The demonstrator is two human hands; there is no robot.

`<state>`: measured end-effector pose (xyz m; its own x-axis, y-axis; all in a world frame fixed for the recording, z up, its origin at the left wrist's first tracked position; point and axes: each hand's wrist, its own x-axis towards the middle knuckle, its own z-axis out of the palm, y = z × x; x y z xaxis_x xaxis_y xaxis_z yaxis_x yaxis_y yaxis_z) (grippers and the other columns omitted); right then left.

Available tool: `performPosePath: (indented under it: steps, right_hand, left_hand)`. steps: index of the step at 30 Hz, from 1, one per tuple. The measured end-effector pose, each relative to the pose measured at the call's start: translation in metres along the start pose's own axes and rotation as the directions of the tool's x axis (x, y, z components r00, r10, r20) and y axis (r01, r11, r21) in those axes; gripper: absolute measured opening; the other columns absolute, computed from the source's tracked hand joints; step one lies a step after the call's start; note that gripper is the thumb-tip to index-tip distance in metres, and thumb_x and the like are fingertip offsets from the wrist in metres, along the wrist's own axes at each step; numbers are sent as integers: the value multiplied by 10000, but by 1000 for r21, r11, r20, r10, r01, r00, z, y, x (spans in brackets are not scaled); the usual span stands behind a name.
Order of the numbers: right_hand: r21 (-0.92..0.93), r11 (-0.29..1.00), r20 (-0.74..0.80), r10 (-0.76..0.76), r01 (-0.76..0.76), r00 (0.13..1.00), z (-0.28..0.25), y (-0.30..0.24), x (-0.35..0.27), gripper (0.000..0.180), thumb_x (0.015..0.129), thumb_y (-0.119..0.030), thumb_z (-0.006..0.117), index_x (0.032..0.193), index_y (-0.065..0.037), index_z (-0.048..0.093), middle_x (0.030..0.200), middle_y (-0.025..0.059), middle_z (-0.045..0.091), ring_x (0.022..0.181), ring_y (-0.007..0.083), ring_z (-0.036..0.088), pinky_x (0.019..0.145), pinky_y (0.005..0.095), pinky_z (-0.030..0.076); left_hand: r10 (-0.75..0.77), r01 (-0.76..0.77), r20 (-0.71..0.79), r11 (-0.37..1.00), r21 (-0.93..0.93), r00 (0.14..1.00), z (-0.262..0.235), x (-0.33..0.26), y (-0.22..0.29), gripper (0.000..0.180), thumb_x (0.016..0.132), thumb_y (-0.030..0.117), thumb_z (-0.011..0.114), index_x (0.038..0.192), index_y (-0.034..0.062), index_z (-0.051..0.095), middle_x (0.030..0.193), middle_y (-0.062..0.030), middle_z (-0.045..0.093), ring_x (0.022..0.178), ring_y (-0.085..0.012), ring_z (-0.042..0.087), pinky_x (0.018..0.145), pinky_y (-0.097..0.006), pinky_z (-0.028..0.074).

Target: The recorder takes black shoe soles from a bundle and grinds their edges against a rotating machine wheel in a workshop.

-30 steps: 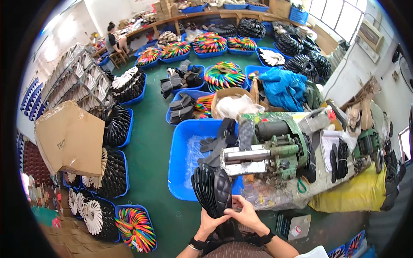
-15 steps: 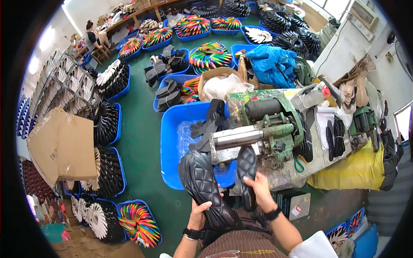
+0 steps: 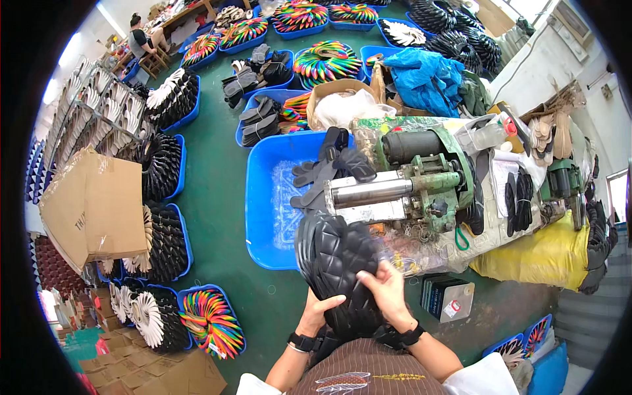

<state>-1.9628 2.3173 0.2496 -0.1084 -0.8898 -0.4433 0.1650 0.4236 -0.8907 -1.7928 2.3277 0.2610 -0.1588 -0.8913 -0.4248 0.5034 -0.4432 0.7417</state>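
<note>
Black insoles point(image 3: 339, 253) clasped by left hand point(image 3: 313, 315), right hand point(image 3: 390, 295); fingers apparently curled; green floor point(image 3: 216, 191), blue tub point(image 3: 262, 247) ahead.

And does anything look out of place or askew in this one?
Mildly: the dark pieces in the large blue tub lie loosely jumbled toward its right side, unlike the neatly coiled rainbow pieces farther back. The black quilted stack shows no obvious damage.

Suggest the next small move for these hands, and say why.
I'd probably square up the stack of black quilted insole-shaped pieces: its left edges look staggered, the left hand supports its lower left, and the right hand has its thumb on the quilted face, so both seem placed to even it.
</note>
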Motion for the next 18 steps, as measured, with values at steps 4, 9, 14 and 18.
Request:
performPosePath:
  steps: [4, 9, 14, 18]
  right_hand:
    - [177, 983, -138, 72, -47, 988, -37, 12, 59, 125, 846, -41, 684, 925, -3, 594, 817, 0, 636, 683, 62, 568, 604, 219, 478]
    - [71, 995, 111, 62, -70, 992, -2, -25, 56, 218, 938, -224, 605, 961, -8, 581, 847, 71, 684, 731, 91, 641, 655, 261, 533]
    - [-107, 986, 143, 145, -130, 979, -6, 9, 0, 251, 779, -77, 766, 954, -19, 596, 893, 19, 642, 777, 75, 570, 683, 246, 484]
    - [123, 992, -86, 35, -24, 996, -39, 6, 56, 178, 827, -23, 690, 953, -7, 566, 901, 63, 656, 756, 94, 612, 632, 252, 503]
  left_hand:
    - [-17, 12, -62, 997, -74, 998, 3, -1, 6, 643, 658, -8, 735, 1251, -46, 490, 1171, -166, 610, 1045, -253, 624, 941, -375, 493]
    - [19, -12, -96, 997, 76, 995, -16, 0, -12, 717, 651, -28, 730, 1300, -42, 427, 1172, -169, 599, 1058, -278, 611, 934, -389, 500]
    - [133, -92, -131, 956, 278, 983, -18, -2, -15, 778, 601, 74, 860, 1247, -94, 459, 1160, -179, 604, 1056, -258, 610, 977, -371, 466]
    - [69, -58, -88, 990, 128, 994, -12, -4, -12, 783, 610, 78, 862, 1257, -94, 455, 1171, -178, 602, 1073, -246, 603, 980, -368, 464]
